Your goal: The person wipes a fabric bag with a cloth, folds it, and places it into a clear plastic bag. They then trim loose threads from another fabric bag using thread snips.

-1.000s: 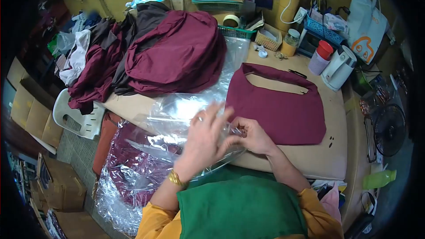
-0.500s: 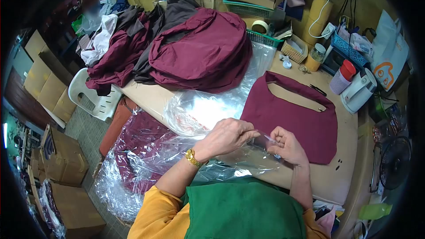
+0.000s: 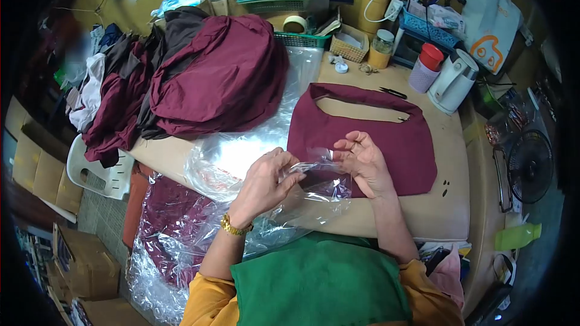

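A: Where's the clear plastic (image 3: pixel 329 192)?
B: It's spanning between both hands, overlapping the lower left of the maroon bag (image 3: pixel 399 154) in view.
A: Room on the table (image 3: pixel 417 220)?
B: A bare strip is running between the maroon bag's lower edge and the table's front edge. Left is crowding up: plastic sheets (image 3: pixel 220 154), then the cloth pile (image 3: pixel 223 81). The kettle (image 3: pixel 453 81) is standing beyond the maroon bag, near the right edge.
A: Left hand (image 3: pixel 264 182)?
B: Pinching film between thumb and fingers, back of the hand showing, gold watch (image 3: pixel 235 225) circling the wrist, forearm angling in from lower left.
A: Right hand (image 3: pixel 367 168)?
B: Fingers curling loosely apart, forearm rising steeply over the front edge. Film is reaching the fingertips; can't tell if they're gripping it.
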Demonstrator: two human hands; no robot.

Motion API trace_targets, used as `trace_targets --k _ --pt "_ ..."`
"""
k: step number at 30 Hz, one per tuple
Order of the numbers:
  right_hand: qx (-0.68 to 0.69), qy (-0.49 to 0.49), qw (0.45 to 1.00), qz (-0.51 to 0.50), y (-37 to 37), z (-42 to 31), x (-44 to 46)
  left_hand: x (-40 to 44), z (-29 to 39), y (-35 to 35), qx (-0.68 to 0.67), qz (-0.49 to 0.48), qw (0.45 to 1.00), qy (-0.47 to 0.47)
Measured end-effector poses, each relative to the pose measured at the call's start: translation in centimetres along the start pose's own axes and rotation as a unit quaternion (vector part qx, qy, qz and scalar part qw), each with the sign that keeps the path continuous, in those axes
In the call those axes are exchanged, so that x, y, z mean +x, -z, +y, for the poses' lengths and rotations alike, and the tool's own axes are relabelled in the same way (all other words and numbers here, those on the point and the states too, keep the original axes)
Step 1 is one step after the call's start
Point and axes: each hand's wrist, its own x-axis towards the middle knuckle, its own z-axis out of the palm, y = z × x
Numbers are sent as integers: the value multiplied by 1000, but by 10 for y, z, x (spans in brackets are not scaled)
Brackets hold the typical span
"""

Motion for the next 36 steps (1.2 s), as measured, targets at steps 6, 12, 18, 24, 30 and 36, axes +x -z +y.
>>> trace_targets --k 6,12,18,24,30,36 --pt "-100 95 990 -20 0 15 -5 1 -1 -12 -149 -3 987 52" --pt "-190 68 979 -16 0 11 -9 11 5 -14 -165 -76 980 78" --pt "-269 -22 962 -35 29 24 -3 15 9 -33 -50 78 992 -84" --pt "-259 2 966 20 -2 19 0 20 10 -40 -87 72 992 -46" --pt "-365 101 919 104 3 30 -1 28 9 -56 17 114 990 -79" --pt "-185 123 968 116 6 23 -4 29 9 -60 -133 170 969 -123"
